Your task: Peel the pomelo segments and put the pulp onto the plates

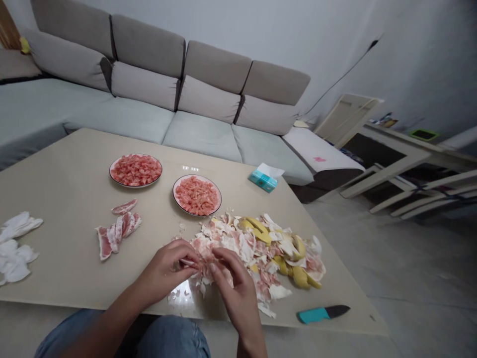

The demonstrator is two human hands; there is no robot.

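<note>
Blue jeans (162,343) covering both legs, the cloth looking pale and faded on the round knees (171,328), small wrinkles running down one side, bare forearms (122,313) showing, a bare left hand (173,266), a bare right hand (238,288), slim fingers (230,259) showing

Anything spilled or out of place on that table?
Yes, some mess: peel scraps lie in a loose heap directly on the table, with small bits strayed around the left hand. The knife also lies close to the near edge, where it could get knocked.
</note>
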